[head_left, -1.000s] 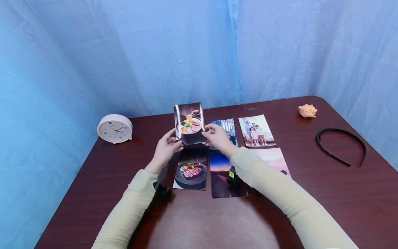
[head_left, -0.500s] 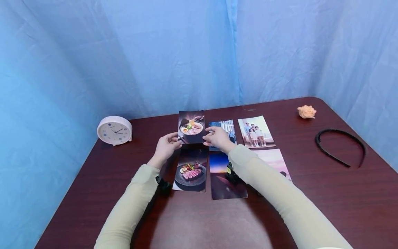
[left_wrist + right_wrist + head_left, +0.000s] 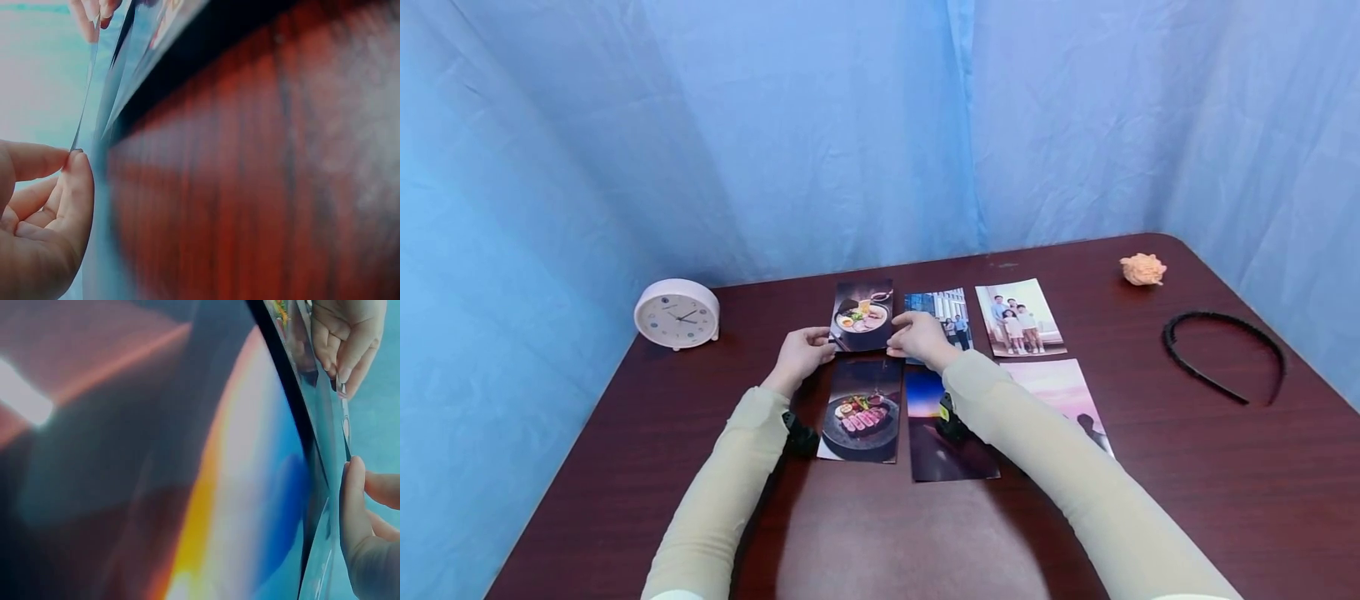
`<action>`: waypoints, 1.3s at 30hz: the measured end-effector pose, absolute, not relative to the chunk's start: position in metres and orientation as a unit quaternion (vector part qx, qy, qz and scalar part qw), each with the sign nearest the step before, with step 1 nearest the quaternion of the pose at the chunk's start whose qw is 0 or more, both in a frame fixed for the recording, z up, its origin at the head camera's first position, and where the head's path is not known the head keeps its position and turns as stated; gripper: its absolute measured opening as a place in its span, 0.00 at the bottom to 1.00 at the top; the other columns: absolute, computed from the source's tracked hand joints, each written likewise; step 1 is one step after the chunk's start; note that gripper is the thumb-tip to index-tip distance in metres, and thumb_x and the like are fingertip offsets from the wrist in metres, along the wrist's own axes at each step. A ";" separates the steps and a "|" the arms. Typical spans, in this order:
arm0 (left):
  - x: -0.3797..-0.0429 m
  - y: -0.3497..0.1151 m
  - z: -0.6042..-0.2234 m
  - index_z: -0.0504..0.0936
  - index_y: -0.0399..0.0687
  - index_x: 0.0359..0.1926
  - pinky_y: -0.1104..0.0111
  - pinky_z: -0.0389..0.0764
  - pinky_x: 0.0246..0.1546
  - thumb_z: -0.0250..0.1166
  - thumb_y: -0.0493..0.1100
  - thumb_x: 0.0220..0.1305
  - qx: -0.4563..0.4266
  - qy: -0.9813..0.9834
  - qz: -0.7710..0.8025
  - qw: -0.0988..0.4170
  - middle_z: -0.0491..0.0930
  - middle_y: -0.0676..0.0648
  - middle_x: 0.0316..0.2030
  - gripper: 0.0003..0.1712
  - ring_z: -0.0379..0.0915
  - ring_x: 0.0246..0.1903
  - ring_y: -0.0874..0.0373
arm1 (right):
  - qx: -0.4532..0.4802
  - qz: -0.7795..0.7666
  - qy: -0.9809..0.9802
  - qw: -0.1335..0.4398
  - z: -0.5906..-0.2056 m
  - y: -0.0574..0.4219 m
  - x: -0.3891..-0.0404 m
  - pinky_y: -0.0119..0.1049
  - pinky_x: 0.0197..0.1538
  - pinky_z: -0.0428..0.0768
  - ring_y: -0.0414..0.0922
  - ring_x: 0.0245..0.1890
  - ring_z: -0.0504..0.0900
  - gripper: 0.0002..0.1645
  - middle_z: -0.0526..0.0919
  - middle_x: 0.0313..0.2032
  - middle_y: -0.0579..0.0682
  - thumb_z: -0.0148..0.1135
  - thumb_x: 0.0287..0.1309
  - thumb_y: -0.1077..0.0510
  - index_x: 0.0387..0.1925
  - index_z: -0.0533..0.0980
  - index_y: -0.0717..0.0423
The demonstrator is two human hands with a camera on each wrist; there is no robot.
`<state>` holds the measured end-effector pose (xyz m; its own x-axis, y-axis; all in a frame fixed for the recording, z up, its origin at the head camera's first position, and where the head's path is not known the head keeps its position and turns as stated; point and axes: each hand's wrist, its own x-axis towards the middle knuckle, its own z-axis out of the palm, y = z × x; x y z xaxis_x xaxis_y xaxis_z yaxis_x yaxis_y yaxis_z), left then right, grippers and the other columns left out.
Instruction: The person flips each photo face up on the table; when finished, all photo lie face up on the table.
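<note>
In the head view, a photo print of a ramen bowl [image 3: 862, 315] is pinched at its near corners by both hands. My left hand [image 3: 799, 357] has the left corner and my right hand [image 3: 921, 339] the right one. Seen in the left wrist view, the left thumb and fingers [image 3: 76, 181] grip the edge of the print, which appears edge-on just above the table. The right wrist view shows the right hand [image 3: 375, 531] pinching the opposite end. Directly nearer lies a photo of sliced steak [image 3: 860, 421].
Right of the ramen print lie a photo of people by a building [image 3: 957, 312], a family photo [image 3: 1019, 318], a dark sunset photo [image 3: 951, 462] and a pink-sky photo [image 3: 1060, 385]. A white clock [image 3: 677, 314], an orange flower-like ball [image 3: 1142, 269] and a black headband [image 3: 1198, 379] stand farther out.
The ramen photo has come down toward the table and tilted flatter, settling beyond the steak photo. Both hands have lowered with it, keeping their pinch. The other photos have stayed put.
</note>
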<state>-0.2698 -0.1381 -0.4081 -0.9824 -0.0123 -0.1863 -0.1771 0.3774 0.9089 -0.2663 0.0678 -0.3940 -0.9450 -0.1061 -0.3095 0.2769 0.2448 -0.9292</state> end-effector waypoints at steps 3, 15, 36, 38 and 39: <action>-0.271 -0.137 -0.408 0.70 0.34 0.62 0.69 0.82 0.42 0.58 0.30 0.64 -0.057 0.832 0.546 0.080 0.77 0.40 0.41 0.24 0.78 0.33 0.61 | 0.056 -0.604 0.781 0.150 -0.394 0.069 -0.267 0.34 0.41 0.83 0.50 0.39 0.84 0.27 0.80 0.42 0.63 0.57 0.59 0.71 0.60 0.68 0.61; -0.272 -0.136 -0.411 0.76 0.36 0.58 0.73 0.81 0.37 0.61 0.34 0.63 -0.061 0.864 0.494 0.080 0.80 0.39 0.43 0.21 0.78 0.33 0.62 | 0.051 -0.576 0.803 0.145 -0.396 0.070 -0.266 0.33 0.39 0.83 0.49 0.37 0.84 0.25 0.81 0.42 0.63 0.59 0.58 0.70 0.58 0.68 0.61; -0.256 -0.138 -0.405 0.76 0.37 0.57 0.74 0.70 0.28 0.61 0.35 0.63 -0.030 0.902 0.423 0.086 0.81 0.39 0.43 0.21 0.73 0.33 0.58 | 0.033 -0.540 0.824 0.167 -0.397 0.071 -0.264 0.31 0.35 0.83 0.45 0.30 0.83 0.23 0.77 0.43 0.62 0.59 0.55 0.73 0.53 0.71 0.63; -0.255 -0.139 -0.405 0.76 0.36 0.57 0.74 0.70 0.28 0.61 0.35 0.63 -0.028 0.902 0.423 0.086 0.81 0.38 0.42 0.21 0.73 0.33 0.58 | 0.030 -0.533 0.829 0.166 -0.397 0.071 -0.264 0.31 0.34 0.83 0.44 0.29 0.82 0.23 0.77 0.43 0.62 0.60 0.54 0.72 0.53 0.71 0.63; -0.255 -0.139 -0.405 0.76 0.36 0.57 0.74 0.70 0.28 0.61 0.35 0.63 -0.028 0.902 0.422 0.086 0.81 0.39 0.42 0.21 0.73 0.32 0.58 | 0.029 -0.529 0.832 0.165 -0.396 0.071 -0.263 0.30 0.34 0.83 0.44 0.29 0.82 0.22 0.77 0.43 0.62 0.60 0.54 0.72 0.53 0.72 0.63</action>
